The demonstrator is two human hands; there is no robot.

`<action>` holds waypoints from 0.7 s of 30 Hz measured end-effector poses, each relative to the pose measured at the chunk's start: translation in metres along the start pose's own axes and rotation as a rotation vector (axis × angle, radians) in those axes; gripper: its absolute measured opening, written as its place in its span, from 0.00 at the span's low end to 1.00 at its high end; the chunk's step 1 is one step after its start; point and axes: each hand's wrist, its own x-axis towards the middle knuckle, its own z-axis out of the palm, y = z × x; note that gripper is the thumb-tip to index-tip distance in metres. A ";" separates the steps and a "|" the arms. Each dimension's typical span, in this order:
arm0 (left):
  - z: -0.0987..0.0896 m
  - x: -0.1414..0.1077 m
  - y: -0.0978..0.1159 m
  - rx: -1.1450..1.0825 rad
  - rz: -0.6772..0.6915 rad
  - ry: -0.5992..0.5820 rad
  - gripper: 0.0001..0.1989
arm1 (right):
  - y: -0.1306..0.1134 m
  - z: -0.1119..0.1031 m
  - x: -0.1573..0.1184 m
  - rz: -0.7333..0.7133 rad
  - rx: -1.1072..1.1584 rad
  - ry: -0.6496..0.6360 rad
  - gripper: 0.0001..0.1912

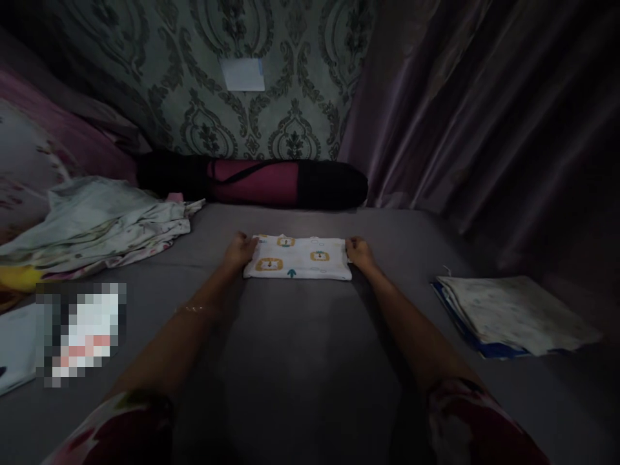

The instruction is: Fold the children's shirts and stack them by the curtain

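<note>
A white folded cloth (pixel 300 259) with orange animal prints and small green marks lies flat on the grey bed sheet (pixel 290 342), in the middle of the view. At its left short edge, my left hand (pixel 240 250) grips the far corner between thumb and fingers. My right hand (pixel 360 252) pinches the right short edge near the far corner. Both arms stretch forward, and the cloth forms a neat rectangle between the hands. The fingertips beneath the cloth's edges are hidden.
Crumpled light fabrics (pixel 116 219) spread at the left. A stack of folded cloths (pixel 523 313) sits at the right. Along the patterned wall lies a long black and maroon bag (pixel 261 183). A purple curtain (pixel 411 97) hangs at the right. A pixelated patch covers something at lower left.
</note>
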 end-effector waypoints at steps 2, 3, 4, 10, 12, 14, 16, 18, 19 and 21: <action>-0.011 -0.009 -0.006 -0.058 -0.062 -0.015 0.22 | 0.009 -0.007 -0.008 0.024 0.038 -0.035 0.18; -0.016 -0.016 -0.009 -0.066 -0.068 -0.022 0.21 | 0.013 -0.011 -0.014 0.031 0.036 -0.057 0.19; -0.022 -0.024 -0.013 -0.066 -0.065 -0.040 0.20 | 0.017 -0.014 -0.022 0.034 0.031 -0.078 0.19; -0.040 -0.074 -0.027 -0.221 -0.010 -0.207 0.22 | 0.025 -0.026 -0.066 0.015 0.109 -0.175 0.16; -0.038 -0.082 -0.026 -0.271 0.008 -0.235 0.21 | 0.017 -0.026 -0.076 0.058 0.200 -0.235 0.12; -0.034 -0.086 -0.022 -0.310 0.020 -0.225 0.19 | 0.008 -0.026 -0.083 0.151 0.304 -0.303 0.09; -0.032 -0.088 -0.019 -0.375 0.005 -0.197 0.18 | -0.001 -0.027 -0.089 0.237 0.393 -0.350 0.07; -0.033 -0.089 -0.016 -0.439 -0.030 -0.191 0.18 | -0.007 -0.029 -0.092 0.268 0.455 -0.380 0.06; -0.034 -0.089 -0.016 -0.456 -0.047 -0.201 0.18 | -0.009 -0.031 -0.092 0.266 0.470 -0.389 0.07; -0.037 -0.088 -0.016 -0.452 -0.080 -0.242 0.17 | -0.011 -0.033 -0.092 0.254 0.473 -0.400 0.08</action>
